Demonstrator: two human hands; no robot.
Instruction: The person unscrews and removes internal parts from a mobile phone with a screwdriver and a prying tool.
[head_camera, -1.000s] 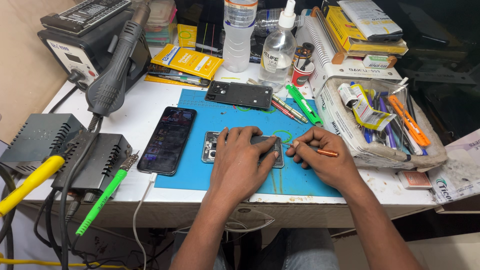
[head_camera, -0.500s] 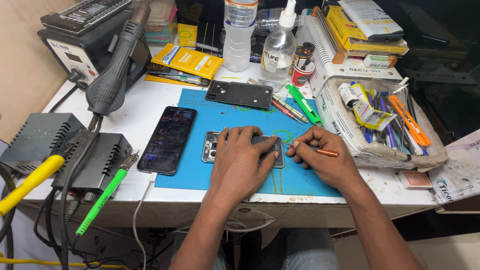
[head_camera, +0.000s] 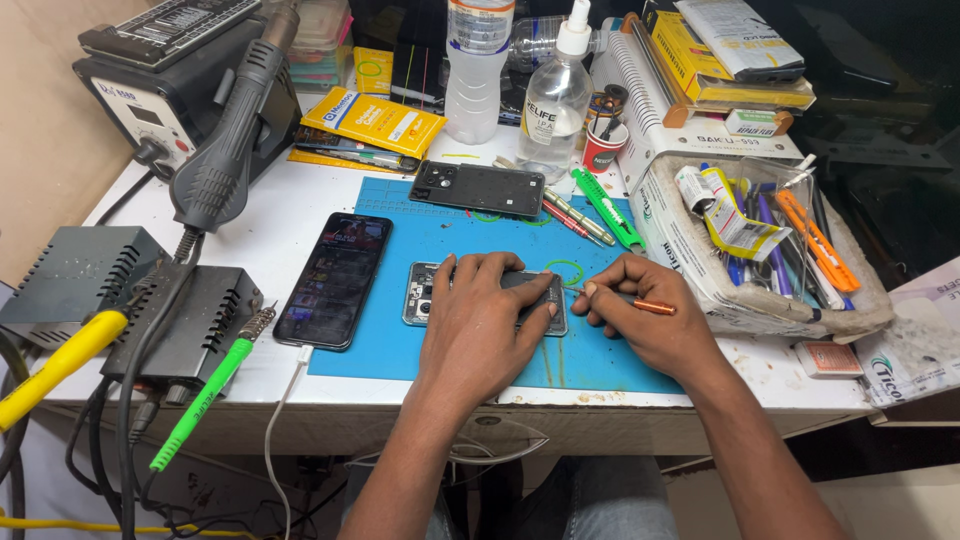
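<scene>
Left hand (head_camera: 480, 325) presses flat on opened phone (head_camera: 430, 293); right hand (head_camera: 650, 325) pinches copper-handled screwdriver (head_camera: 640, 303). Phone looks thin, fragile: hold edges.

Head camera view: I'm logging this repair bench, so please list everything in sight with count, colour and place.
Opened phone: one, grey, on the mat under the left hand.
Screwdriver: one, copper handle, in the right hand.
Blue mat: one, table centre.
Black phone: one, lit screen, mat's left edge.
Back cover: one, black, mat's top edge.
Hot-air wand: one, grey, far left.
Clear bottles: two, at the back.
Tool tray: one, whitish, right, full of pens and tools.
Left hand: pressing on the opened phone.
Right hand: gripping the screwdriver.
</scene>
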